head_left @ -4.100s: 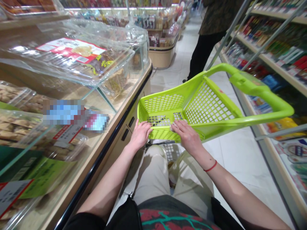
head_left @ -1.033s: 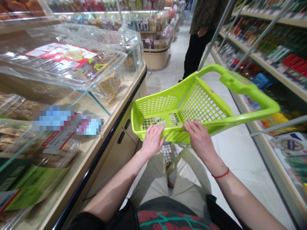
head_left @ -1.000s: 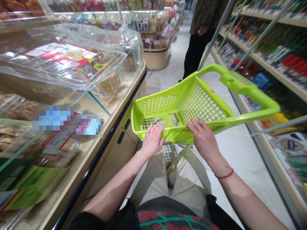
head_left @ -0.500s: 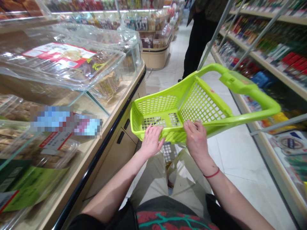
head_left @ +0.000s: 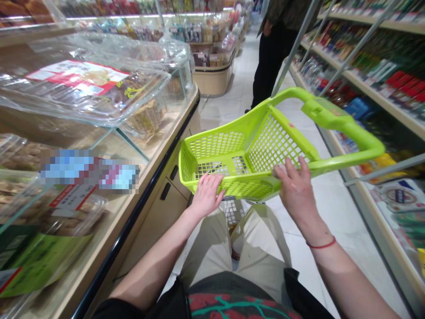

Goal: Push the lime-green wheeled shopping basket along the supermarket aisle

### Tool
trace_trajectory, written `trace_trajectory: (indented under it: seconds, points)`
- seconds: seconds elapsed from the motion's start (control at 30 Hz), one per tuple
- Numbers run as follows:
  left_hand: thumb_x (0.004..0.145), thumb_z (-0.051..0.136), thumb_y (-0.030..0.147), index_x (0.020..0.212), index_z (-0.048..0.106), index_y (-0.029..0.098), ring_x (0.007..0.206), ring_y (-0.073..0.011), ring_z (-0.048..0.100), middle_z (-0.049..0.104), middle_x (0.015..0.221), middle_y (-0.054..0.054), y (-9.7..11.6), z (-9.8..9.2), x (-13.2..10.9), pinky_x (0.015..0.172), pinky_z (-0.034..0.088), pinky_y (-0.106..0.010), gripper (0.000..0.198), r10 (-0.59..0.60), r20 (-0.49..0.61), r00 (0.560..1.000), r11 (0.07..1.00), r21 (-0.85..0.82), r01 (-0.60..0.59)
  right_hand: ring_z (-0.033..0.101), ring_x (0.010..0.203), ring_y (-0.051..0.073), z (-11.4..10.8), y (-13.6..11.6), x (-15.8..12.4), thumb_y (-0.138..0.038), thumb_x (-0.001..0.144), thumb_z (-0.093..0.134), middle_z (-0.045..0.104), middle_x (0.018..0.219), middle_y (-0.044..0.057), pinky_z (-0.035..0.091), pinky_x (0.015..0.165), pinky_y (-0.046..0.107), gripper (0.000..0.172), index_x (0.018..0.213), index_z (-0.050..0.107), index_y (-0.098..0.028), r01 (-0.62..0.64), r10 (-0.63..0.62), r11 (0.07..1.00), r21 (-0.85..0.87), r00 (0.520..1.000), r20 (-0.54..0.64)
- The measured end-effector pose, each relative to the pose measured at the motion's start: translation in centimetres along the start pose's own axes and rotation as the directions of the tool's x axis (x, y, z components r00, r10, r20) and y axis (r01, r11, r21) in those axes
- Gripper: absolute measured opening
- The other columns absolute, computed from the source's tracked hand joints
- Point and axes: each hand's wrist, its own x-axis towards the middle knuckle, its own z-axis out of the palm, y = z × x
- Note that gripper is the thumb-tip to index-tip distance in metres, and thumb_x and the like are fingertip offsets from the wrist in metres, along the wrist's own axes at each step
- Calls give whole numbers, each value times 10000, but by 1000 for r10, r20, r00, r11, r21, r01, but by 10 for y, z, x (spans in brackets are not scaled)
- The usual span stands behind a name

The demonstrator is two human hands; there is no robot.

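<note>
A bright green plastic shopping cart (head_left: 215,144) with a perforated basket stands in front of me, its looped handle pointing right. Nothing lies inside the basket that I can make out. My left hand (head_left: 207,194) is closed over the near rim toward the left end, fingers on top and thumb on the outer side. Farther right, my right hand (head_left: 298,189) rests at the same side near the handle's base, its fingers apart and touching the rim. A second perforated level shows dimly below, between my legs.
At left runs a display counter (head_left: 151,177) with a dark edge and clear-boxed food (head_left: 99,97). Shelving with packaged goods (head_left: 400,195) lines the right side, with slanted metal bars before it. A person in dark trousers (head_left: 270,66) stands ahead on the tiled aisle.
My right hand has slid to the right along the rim toward the handle, its fingers now more spread. My left hand stays on the rim. The cart has barely shifted.
</note>
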Motion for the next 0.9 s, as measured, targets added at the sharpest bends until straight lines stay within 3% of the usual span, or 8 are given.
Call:
trace_trajectory:
  seconds: [0.13, 0.23, 0.37, 0.53, 0.63, 0.9]
  points:
    - [947, 479, 317, 1395, 412, 211, 1266, -254, 505, 594, 1291, -102, 1, -1, 0, 1186, 248, -494, 465, -4, 11, 1000, 1000, -1, 4, 511, 1186, 288, -15, 30, 2, -74, 937, 372, 625, 1295, 181, 472, 987, 458, 386, 1209, 644, -102, -46, 46, 998, -33, 999, -27]
    - [945, 482, 318, 1386, 420, 202, 1254, -258, 510, 598, 1274, -107, 1, -2, 0, 1184, 249, -492, 461, -8, 8, 1000, 1000, 3, 8, 545, 1072, 268, -15, 33, 1, -93, 945, 389, 660, 1247, 155, 476, 923, 420, 383, 1236, 637, -121, -92, 90, 995, -29, 995, -52]
    - [943, 483, 309, 1379, 424, 184, 1229, -253, 519, 604, 1255, -110, 1, -1, 0, 1178, 254, -496, 457, -2, -1, 1000, 1000, 0, 2, 524, 1086, 283, 2, 10, 1, -97, 941, 428, 675, 1220, 157, 466, 914, 426, 381, 1264, 629, -122, -128, 128, 992, 6, 989, -73]
    - [933, 503, 304, 1374, 424, 181, 1237, -251, 513, 602, 1260, -108, 0, 0, -1, 1174, 261, -491, 465, 4, -11, 1000, 1000, 4, -4, 511, 1096, 286, 23, -32, 2, -57, 919, 416, 684, 1216, 139, 472, 920, 441, 420, 1279, 618, -131, -82, 85, 992, 94, 996, -37]
    - [940, 495, 301, 1373, 425, 184, 1224, -247, 520, 607, 1250, -103, -1, 1, -1, 1173, 264, -486, 454, 8, -11, 1000, 1000, 7, -8, 527, 1107, 282, 23, -38, 2, -48, 904, 426, 679, 1232, 118, 474, 934, 452, 442, 1283, 618, -170, -66, 71, 988, 137, 997, -30]
    - [953, 469, 282, 1365, 439, 181, 1209, -237, 529, 618, 1230, -99, -4, 3, -1, 1165, 273, -480, 426, 20, -19, 1000, 1000, -10, -20, 555, 1153, 293, -1, 6, 4, -48, 890, 438, 692, 1199, 148, 493, 947, 462, 388, 1192, 668, -130, -4, 4, 998, 61, 1000, -6]
